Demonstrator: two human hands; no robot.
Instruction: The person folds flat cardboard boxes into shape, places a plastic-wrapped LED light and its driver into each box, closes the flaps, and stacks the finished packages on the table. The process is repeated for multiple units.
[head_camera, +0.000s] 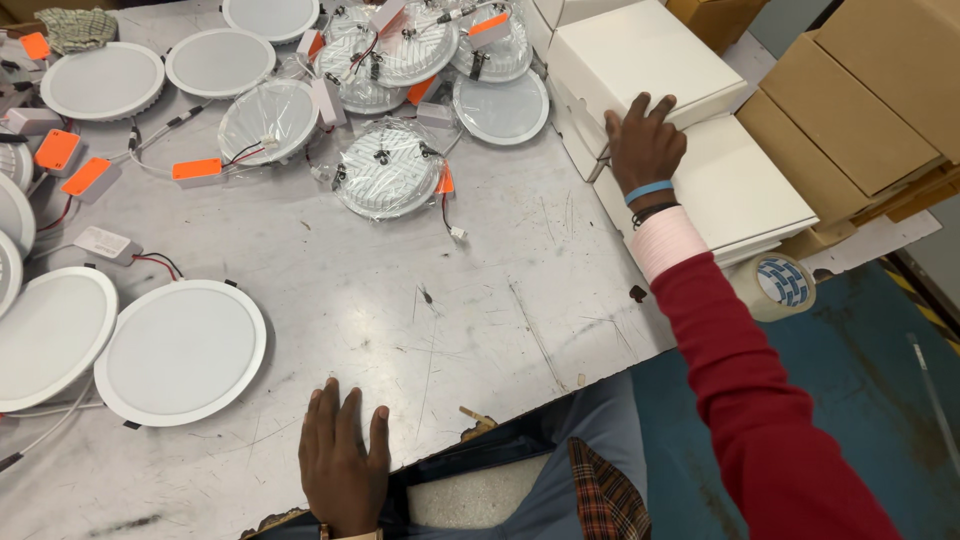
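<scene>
Right hand (645, 140), fingers spread, rests flat on the near edge of a plain white square carton (640, 55) at the far right of the table; it grips nothing. The carton is closed and unmarked, lying partly over a second white carton (745, 185). Left hand (343, 460) lies open, palm down, on the table's near edge. Two round white panel lamps (180, 350) sit beside it; several more, some bagged, lie farther off. One tape roll (775, 285). Scratched grey metal table (480, 300); brown boxes (860, 100); blue floor (870, 380)
</scene>
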